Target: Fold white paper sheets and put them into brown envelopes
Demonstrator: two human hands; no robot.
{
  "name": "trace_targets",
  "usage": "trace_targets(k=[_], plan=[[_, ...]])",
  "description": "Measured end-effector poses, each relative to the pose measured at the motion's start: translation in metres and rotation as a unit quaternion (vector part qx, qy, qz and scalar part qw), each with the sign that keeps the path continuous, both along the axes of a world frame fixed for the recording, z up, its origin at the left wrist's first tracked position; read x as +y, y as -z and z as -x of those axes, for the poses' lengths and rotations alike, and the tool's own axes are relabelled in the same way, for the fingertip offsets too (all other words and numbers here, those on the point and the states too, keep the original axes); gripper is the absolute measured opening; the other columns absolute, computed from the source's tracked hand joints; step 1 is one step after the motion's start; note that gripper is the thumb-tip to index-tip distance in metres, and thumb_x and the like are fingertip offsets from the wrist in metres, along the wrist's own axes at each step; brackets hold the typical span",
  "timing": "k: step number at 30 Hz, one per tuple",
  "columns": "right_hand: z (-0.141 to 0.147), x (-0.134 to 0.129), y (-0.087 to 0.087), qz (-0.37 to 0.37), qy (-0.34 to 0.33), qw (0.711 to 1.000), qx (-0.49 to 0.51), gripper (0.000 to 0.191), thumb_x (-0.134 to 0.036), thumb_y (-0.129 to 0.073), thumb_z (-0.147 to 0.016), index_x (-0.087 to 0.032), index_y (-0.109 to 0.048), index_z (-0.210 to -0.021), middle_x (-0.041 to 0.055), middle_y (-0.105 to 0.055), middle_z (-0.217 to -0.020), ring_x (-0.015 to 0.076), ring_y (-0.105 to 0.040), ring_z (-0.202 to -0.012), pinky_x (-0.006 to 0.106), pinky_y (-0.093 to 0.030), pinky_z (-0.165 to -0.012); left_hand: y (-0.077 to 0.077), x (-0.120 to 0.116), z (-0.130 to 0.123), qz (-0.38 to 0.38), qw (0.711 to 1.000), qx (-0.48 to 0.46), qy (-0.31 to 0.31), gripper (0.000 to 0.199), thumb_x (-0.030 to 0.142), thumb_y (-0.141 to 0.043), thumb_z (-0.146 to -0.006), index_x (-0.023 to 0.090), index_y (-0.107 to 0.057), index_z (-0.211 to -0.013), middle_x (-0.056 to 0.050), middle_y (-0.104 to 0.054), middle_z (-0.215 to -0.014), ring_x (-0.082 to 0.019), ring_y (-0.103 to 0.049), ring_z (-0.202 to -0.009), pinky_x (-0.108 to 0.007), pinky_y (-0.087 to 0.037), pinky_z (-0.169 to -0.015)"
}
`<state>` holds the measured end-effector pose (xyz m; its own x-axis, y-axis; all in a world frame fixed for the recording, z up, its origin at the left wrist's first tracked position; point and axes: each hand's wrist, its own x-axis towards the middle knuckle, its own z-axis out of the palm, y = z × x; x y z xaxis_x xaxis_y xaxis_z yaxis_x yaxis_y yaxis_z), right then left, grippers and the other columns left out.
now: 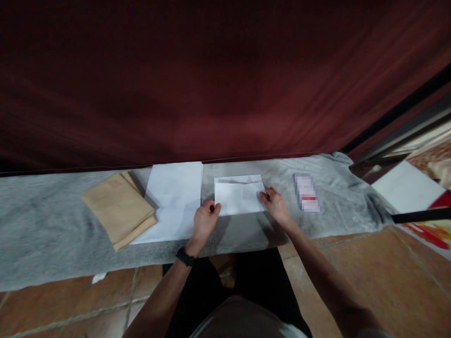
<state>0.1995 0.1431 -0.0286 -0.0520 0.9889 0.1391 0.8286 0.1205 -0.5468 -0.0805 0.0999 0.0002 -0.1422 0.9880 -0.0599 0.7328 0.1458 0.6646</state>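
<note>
A folded sheet of white paper (239, 199) lies in front of me on a grey cloth, a narrow strip showing above its front layer. My left hand (206, 218) pinches its lower left corner, thumb and fingers pressed together. At the right edge my right hand (275, 202) grips the paper between thumb and fingers. Left of it is a stack of white paper sheets (179, 197), close to my left hand. Several brown envelopes (118, 209) overlap the left part of that stack. A pale purple printed slip (307, 192), blurred by pixels, lies to the right of my right hand.
The grey cloth (45, 225) covers a long narrow surface. Behind it rises a dark red panel (225, 94). On the right are a dark metal bar (398, 108) and a white board (408, 185). A white scrap (99, 277) is on the tiled floor (366, 263).
</note>
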Motion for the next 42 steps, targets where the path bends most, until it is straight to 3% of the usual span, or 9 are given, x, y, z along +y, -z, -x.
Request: trace_targets(k=[6, 11, 18, 24, 28, 32, 36, 39, 42], plan=[[0.006, 0.011, 0.004, -0.018, 0.004, 0.995, -0.095, 0.023, -0.032, -0.047, -0.099, -0.021, -0.068, -0.099, 0.011, -0.068, -0.101, 0.027, -0.064, -0.099, 0.037, -0.046, -0.089, -0.006, 0.009, -0.003, 0.038, 0.994, 0.101, 0.004, 0.026, 0.036, -0.052, -0.097, 0.021, -0.067, -0.083, 0.0, -0.065, -0.068, -0.015, -0.056, -0.062, -0.025, -0.03, -0.059], [0.008, 0.021, 0.007, -0.022, 0.012, 0.993, -0.117, 0.027, -0.034, -0.046, -0.1, -0.02, -0.068, -0.109, 0.0147, -0.066, -0.109, 0.031, -0.06, -0.108, 0.042, -0.043, -0.093, -0.01, 0.017, -0.007, 0.055, 0.984, 0.168, -0.007, 0.027, 0.038, -0.05, -0.1, 0.022, -0.071, -0.095, -0.004, -0.073, -0.079, -0.018, -0.065, -0.07, -0.026, -0.033, -0.06], [0.013, 0.032, 0.011, -0.075, 0.024, 0.985, -0.153, 0.03, -0.036, -0.044, -0.101, -0.018, -0.066, -0.111, 0.0144, -0.065, -0.102, 0.0307, -0.056, -0.103, 0.044, -0.042, -0.093, -0.013, 0.029, -0.016, 0.086, 0.971, 0.22, -0.032, 0.032, 0.041, -0.046, -0.101, 0.02, -0.07, -0.107, -0.01, -0.077, -0.089, -0.023, -0.071, -0.08, -0.027, -0.04, -0.065], [0.017, 0.035, 0.006, -0.045, 0.045, 0.986, -0.153, 0.034, -0.036, -0.041, -0.101, -0.015, -0.064, -0.114, 0.0193, -0.062, -0.109, 0.035, -0.054, -0.107, 0.05, -0.042, -0.094, -0.009, 0.032, -0.021, 0.085, 0.967, 0.238, -0.043, 0.035, 0.041, -0.043, -0.102, 0.019, -0.07, -0.109, -0.011, -0.076, -0.087, -0.024, -0.072, -0.081, -0.028, -0.043, -0.067], [0.021, 0.029, -0.001, -0.076, 0.056, 0.985, -0.144, 0.042, -0.035, -0.041, -0.102, -0.012, -0.053, -0.135, 0.0226, -0.055, -0.134, 0.0367, -0.05, -0.123, 0.053, -0.041, -0.1, -0.006, 0.031, -0.022, 0.08, 0.966, 0.245, -0.035, 0.035, 0.041, -0.043, -0.102, 0.019, -0.069, -0.11, -0.011, -0.076, -0.089, -0.022, -0.072, -0.082, -0.027, -0.045, -0.069], [0.04, 0.015, -0.002, -0.137, -0.005, 0.981, -0.14, 0.051, -0.035, -0.041, -0.103, -0.012, -0.04, -0.149, 0.0199, -0.039, -0.156, 0.0352, -0.036, -0.143, 0.054, -0.035, -0.112, -0.001, 0.03, -0.024, 0.069, 0.962, 0.262, -0.036, 0.035, 0.041, -0.041, -0.103, 0.02, -0.068, -0.113, -0.01, -0.077, -0.09, -0.023, -0.073, -0.085, -0.028, -0.047, -0.071], [0.062, -0.001, 0.005, -0.113, -0.078, 0.976, -0.168, 0.053, -0.038, -0.04, -0.105, -0.018, -0.039, -0.154, 0.0127, -0.033, -0.163, 0.0322, -0.03, -0.149, 0.052, -0.028, -0.119, 0.001, 0.03, -0.023, 0.068, 0.96, 0.271, -0.024, 0.035, 0.042, -0.04, -0.103, 0.021, -0.066, -0.114, -0.009, -0.076, -0.088, -0.024, -0.074, -0.084, -0.029, -0.049, -0.071], [0.069, -0.008, 0.013, -0.087, -0.075, 0.977, -0.179, 0.055, -0.042, -0.042, -0.104, -0.02, -0.039, -0.155, 0.012, -0.033, -0.163, 0.0321, -0.032, -0.149, 0.053, -0.026, -0.12, 0.0, 0.028, -0.023, 0.059, 0.958, 0.279, -0.025, 0.036, 0.041, -0.039, -0.103, 0.019, -0.065, -0.115, -0.009, -0.075, -0.085, -0.025, -0.073, -0.081, -0.032, -0.051, -0.072], [0.07, -0.009, 0.018, -0.075, -0.066, 0.978, -0.183, 0.056, -0.042, -0.043, -0.104, -0.02, -0.038, -0.156, 0.0123, -0.034, -0.163, 0.032, -0.034, -0.148, 0.054, -0.025, -0.121, -0.001, 0.024, -0.028, -0.012, 0.957, 0.287, -0.039, 0.035, 0.032, -0.038, -0.103, 0.013, -0.063, -0.119, -0.014, -0.074, -0.098, -0.028, -0.072, -0.095, -0.038, -0.053, -0.084]])
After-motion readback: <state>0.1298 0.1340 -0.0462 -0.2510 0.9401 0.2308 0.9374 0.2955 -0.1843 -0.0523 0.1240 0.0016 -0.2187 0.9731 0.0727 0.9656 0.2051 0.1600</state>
